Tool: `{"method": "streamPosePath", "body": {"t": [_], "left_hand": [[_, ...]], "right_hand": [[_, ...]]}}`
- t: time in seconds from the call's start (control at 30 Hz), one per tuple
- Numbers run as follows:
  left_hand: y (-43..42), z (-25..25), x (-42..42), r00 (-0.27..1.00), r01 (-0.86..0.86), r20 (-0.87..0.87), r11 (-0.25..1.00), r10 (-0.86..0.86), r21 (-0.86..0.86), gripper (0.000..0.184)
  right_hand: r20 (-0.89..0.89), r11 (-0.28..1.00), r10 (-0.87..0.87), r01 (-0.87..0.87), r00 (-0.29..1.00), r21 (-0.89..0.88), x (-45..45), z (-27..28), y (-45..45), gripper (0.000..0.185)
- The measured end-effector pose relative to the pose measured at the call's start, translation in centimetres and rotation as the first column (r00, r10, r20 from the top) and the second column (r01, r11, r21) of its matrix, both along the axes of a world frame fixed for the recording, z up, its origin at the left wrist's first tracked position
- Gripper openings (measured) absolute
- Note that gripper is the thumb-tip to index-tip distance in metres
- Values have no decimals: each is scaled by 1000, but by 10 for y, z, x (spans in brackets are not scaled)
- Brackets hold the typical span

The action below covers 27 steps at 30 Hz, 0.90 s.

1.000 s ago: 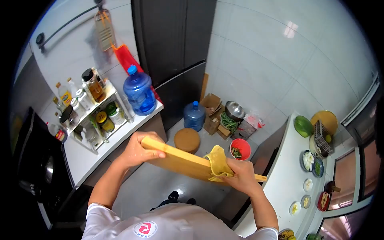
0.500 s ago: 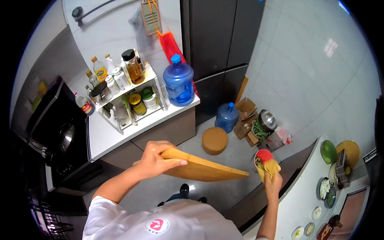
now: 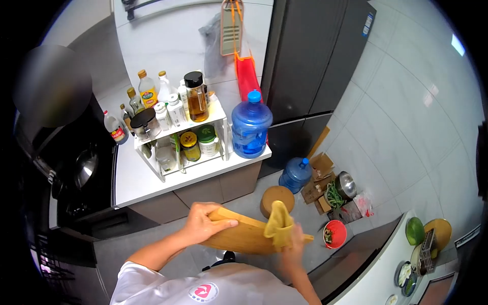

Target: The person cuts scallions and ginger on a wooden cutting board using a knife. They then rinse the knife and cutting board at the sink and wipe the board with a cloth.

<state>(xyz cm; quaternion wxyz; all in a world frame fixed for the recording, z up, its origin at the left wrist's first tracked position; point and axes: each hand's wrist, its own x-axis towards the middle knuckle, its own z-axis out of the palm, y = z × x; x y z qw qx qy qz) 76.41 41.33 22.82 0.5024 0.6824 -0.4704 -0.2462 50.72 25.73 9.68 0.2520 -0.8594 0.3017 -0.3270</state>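
My left hand (image 3: pixel 204 222) grips one end of a wooden cutting board (image 3: pixel 244 238), thumb lying along its near face. The board is held tilted in the air in front of my body. My right hand (image 3: pixel 293 248), smeared by motion, holds a yellow cloth (image 3: pixel 279 226) against the board near its far end. Part of the cloth stands up above the board's upper edge. Beyond that end, a red bin (image 3: pixel 335 234) with scraps inside sits on the floor.
A white counter (image 3: pixel 147 178) at the left carries a condiment rack (image 3: pixel 175 127) and a large blue water jug (image 3: pixel 251 124). On the floor are a round brown stool (image 3: pixel 277 200), another jug (image 3: pixel 296 175) and cardboard boxes (image 3: pixel 321 168). Dishes line the right counter (image 3: pixel 371 259).
My right hand has brought the yellow cloth from above the red bin leftward onto the board. My left hand keeps its grip on the board. The view has shifted.
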Motion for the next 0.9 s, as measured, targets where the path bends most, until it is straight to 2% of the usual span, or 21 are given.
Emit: {"method": "streamPosePath", "body": {"t": [0.07, 0.13, 0.17, 0.2, 0.27, 0.33, 0.37, 0.47, 0.53, 0.6, 0.63, 0.67, 0.7, 0.77, 0.8, 0.83, 0.87, 0.9], "left_hand": [[12, 4, 17, 992, -120, -35, 991, 118, -62, 30], [22, 13, 32, 992, -121, 8, 988, 122, -101, 29], [27, 16, 40, 990, -123, 46, 983, 130, -138, 28], [32, 18, 48, 987, -121, 81, 978, 137, -171, 28], [38, 15, 61, 991, -121, 35, 976, 129, -180, 27], [42, 8, 69, 976, -211, -94, 955, 195, -209, 26], [44, 7, 74, 968, -242, -116, 952, 224, -185, 26], [51, 2, 84, 937, -333, -162, 931, 309, -150, 25], [54, 4, 88, 923, -367, -177, 920, 342, -138, 24], [54, 2, 91, 906, -405, -193, 905, 378, -129, 23], [54, 1, 94, 889, -428, -238, 894, 391, -131, 24], [54, 1, 96, 873, -447, -280, 885, 400, -131, 24], [54, 0, 99, 872, -451, -275, 883, 404, -134, 24], [53, -3, 102, 803, -550, -362, 823, 473, -143, 29], [50, -6, 103, 801, -551, -363, 823, 476, -139, 29], [46, -9, 107, 777, -580, -415, 795, 473, -180, 32], [42, -12, 110, 753, -609, -466, 761, 465, -224, 34], [38, -16, 113, 746, -608, -494, 759, 447, -232, 38]], "right_hand": [[62, 993, -39, 32, 997, 112, -19, -25, -39, 43], [248, 971, -212, 175, 945, 165, -39, -76, -63, 44], [352, 878, -314, 129, 882, 461, -35, -67, -69, 45], [407, 707, -439, 28, 801, 707, -32, -60, -73, 46], [421, 704, -447, 20, 789, 710, -16, -66, -83, 43], [524, 503, -470, -272, 710, 820, 6, -80, -84, 45], [521, 503, -460, -272, 719, 820, 15, -79, -81, 45], [505, 378, -526, -344, 684, 860, 42, -84, -71, 44], [380, 312, -404, -265, 832, 912, 35, -123, -63, 47], [256, 162, -193, -227, 947, 960, 28, -174, -58, 51], [157, -14, -174, -162, 972, 987, 31, -186, -55, 53], [62, -189, -141, -88, 988, 978, 37, -192, -50, 55], [67, -190, -136, -93, 988, 977, 44, -197, -48, 55], [401, -380, -131, -419, 907, 825, 54, -187, -41, 61], [397, -383, -131, -416, 908, 825, 61, -181, -42, 61], [462, -602, -364, -583, 809, 546, 77, -167, -50, 71], [422, -687, -590, -703, 688, 184, 92, -151, -60, 81], [423, -690, -587, -700, 690, 186, 99, -133, -69, 81]]}}
